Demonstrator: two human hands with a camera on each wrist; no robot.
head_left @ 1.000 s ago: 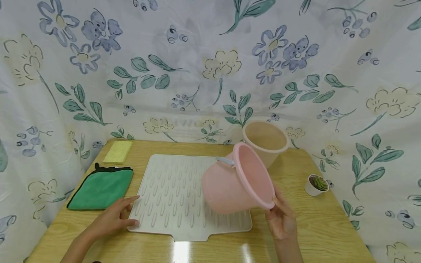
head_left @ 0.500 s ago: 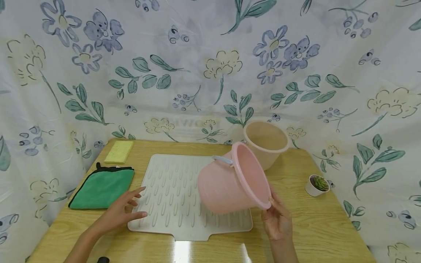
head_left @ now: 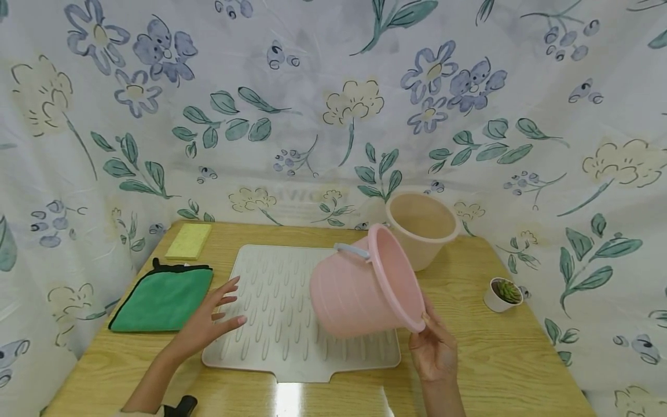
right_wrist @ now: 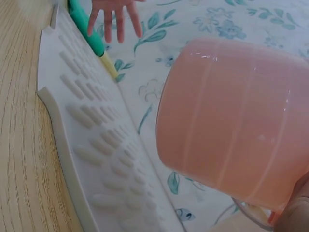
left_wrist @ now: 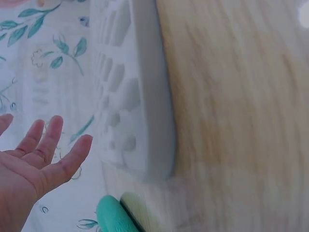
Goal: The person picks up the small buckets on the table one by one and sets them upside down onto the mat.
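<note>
A pink bucket (head_left: 349, 295) with a pale handle is tilted on its side above the right half of a white ridged drying mat (head_left: 266, 307), its mouth toward the right. My right hand (head_left: 433, 350) grips the bucket's rim at the lower right, thumb on the near side. In the right wrist view the bucket's ribbed wall (right_wrist: 227, 116) hangs clear of the mat. My left hand (head_left: 205, 321) is spread over the mat's left edge, holding nothing. The left wrist view shows its fingers apart, beside the mat's raised rim (left_wrist: 157, 106).
Behind the held bucket stands a second, peach-coloured bucket (head_left: 422, 231), upright. A small potted succulent (head_left: 502, 293) sits at the right. To the left lie a green cloth (head_left: 161, 298) and a yellow sponge-like pad (head_left: 189, 241). A floral curtain (head_left: 312, 116) hangs behind the table.
My left hand has lifted off the mat's left edge and moved rightward and away from me, fingers spreading. The pink bucket and my right hand have shifted slightly left.
</note>
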